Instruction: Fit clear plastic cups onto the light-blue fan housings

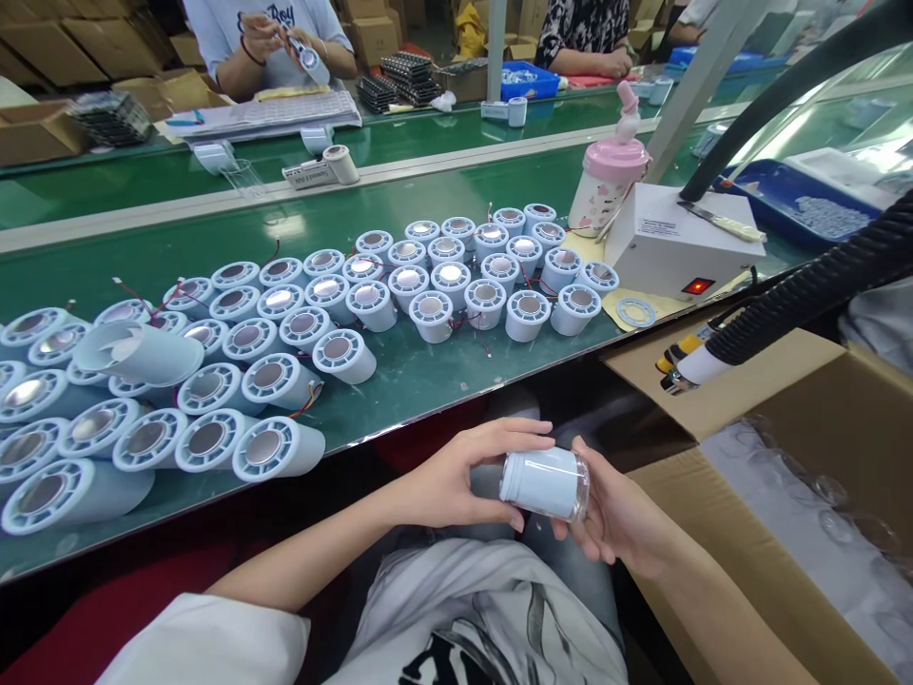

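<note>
Head view: left hand [456, 480] and right hand [617, 514] both grasp white housing [543, 483]; cardboard box [799, 409] holds clear covers [806, 514]

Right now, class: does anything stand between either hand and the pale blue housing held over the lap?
Nothing visible does. The left hand and right hand both touch the pale blue housing directly, fingers on its two ends.

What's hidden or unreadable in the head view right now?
- White housing: its far side is covered by the left hand and right hand.
- Label on the white box: too small to read.
- Cardboard box: cut off by the right edge; its clear contents are indistinct.
</note>
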Tool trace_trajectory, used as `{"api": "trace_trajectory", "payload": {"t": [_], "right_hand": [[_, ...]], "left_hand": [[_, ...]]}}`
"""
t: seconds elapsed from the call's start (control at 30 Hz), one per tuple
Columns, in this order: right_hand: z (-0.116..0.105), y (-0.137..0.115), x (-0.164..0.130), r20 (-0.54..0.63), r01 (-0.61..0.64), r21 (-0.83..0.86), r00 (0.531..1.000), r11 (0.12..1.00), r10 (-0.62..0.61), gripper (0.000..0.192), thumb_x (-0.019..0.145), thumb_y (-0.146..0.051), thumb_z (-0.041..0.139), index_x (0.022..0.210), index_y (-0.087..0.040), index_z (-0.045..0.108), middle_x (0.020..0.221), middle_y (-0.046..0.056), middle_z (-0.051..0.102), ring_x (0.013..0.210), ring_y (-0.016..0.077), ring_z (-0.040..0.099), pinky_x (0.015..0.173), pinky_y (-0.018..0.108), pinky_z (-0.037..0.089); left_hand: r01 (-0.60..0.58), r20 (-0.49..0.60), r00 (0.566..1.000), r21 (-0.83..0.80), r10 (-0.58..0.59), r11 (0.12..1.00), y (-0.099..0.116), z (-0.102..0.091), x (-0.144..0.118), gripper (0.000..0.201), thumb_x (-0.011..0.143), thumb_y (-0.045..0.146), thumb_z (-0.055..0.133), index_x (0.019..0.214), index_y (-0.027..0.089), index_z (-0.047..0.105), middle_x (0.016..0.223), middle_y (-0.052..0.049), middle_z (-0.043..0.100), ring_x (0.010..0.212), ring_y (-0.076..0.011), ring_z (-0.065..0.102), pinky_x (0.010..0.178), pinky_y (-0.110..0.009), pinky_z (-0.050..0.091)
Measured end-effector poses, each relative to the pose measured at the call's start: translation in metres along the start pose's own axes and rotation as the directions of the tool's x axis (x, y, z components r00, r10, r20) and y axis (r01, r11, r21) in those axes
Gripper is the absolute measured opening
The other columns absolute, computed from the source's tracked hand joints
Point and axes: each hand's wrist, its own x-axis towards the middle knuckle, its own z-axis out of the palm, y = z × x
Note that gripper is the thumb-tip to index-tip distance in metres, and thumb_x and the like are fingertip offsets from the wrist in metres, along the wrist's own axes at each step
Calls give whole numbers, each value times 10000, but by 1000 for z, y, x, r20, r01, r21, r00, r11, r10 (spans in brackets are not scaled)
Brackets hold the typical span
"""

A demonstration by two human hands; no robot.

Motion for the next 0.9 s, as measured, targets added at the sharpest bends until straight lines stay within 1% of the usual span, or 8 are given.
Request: {"api": "trace_trajectory", "payload": {"t": [0.1, 0.2, 0.3, 0.4, 0.47, 0.6, 0.67, 0.9], "right_hand": [[-3, 4, 1, 46, -20, -42, 999, 999, 22, 759, 960, -643, 153, 691, -111, 623, 497, 52, 608, 302, 57, 513, 268, 93, 297], [-10, 12, 1, 33, 269, -180, 963, 946, -268, 748, 827, -808, 290, 974, -150, 616, 632, 55, 665, 424, 124, 604, 343, 165, 431], [-19, 17, -3, 99, 666, -526, 665, 529, -740, 677, 749, -662, 658, 1280, -277, 493, 1168, 108, 656, 1021, 253, 663, 816, 371, 578], [-25, 16, -10, 384, 684, -729, 418, 7, -823, 538, 806, -232, 743, 1277, -405, 551, 1406, 34, 523, 1311, 267, 469, 1072, 457, 416], [-26, 15, -13, 404, 670, -742, 437, -8, -804, 501, 826, -147, 702, 1235, -420, 604, 1412, 14, 529, 1286, 255, 501, 1054, 422, 444], [-24, 15, -15, 154, 681, -516, 671, 520, -726, 444, 820, -340, 731, 1244, -401, 616, 1301, 23, 632, 1139, 238, 623, 921, 340, 549], [-24, 17, -15, 108, 644, -398, 740, 654, -663, 413, 806, -371, 740, 1208, -397, 647, 1192, 11, 694, 1014, 214, 677, 846, 304, 575], [-15, 19, -11, 0, 549, -531, 762, 646, -648, 411, 691, -234, 813, 1087, -315, 735, 1173, 7, 701, 872, 213, 683, 780, 307, 577]], "left_hand": [[57, -19, 998, -30, -58, 998, 4, 3, 0, 665, 695, 223, 811, 1307, 296, 559, 1361, -108, 524, 1251, -278, 516, 935, -354, 514], [176, -38, 983, -88, -180, 980, 10, 5, -1, 639, 717, 262, 791, 1306, 252, 544, 1296, -114, 543, 1150, -255, 576, 863, -323, 546], [293, -26, 953, -188, -303, 937, 15, 6, -1, 649, 734, 277, 777, 1322, 228, 506, 1245, -105, 568, 1046, -223, 619, 842, -326, 554], [349, 20, 935, -244, -355, 905, 18, 4, 1, 650, 762, 298, 753, 1346, 227, 476, 1156, -85, 612, 929, -188, 645, 771, -296, 554], [349, 47, 936, -213, -348, 913, 20, 2, 3, 687, 755, 307, 762, 1371, 237, 465, 1136, -81, 628, 892, -184, 651, 735, -282, 550], [232, 53, 973, -144, -227, 962, 20, 1, 3, 725, 692, 227, 813, 1351, 302, 520, 1398, -80, 511, 1254, -262, 515, 969, -345, 501], [227, 64, 974, -184, -219, 956, 20, 2, 3, 699, 717, 199, 789, 1352, 315, 521, 1418, -75, 490, 1290, -258, 487, 1007, -362, 485], [420, 200, 907, -366, -371, 830, 12, 2, 3, 792, 723, 174, 779, 1425, 277, 428, 1207, -72, 624, 1016, -208, 638, 894, -343, 527]]}}
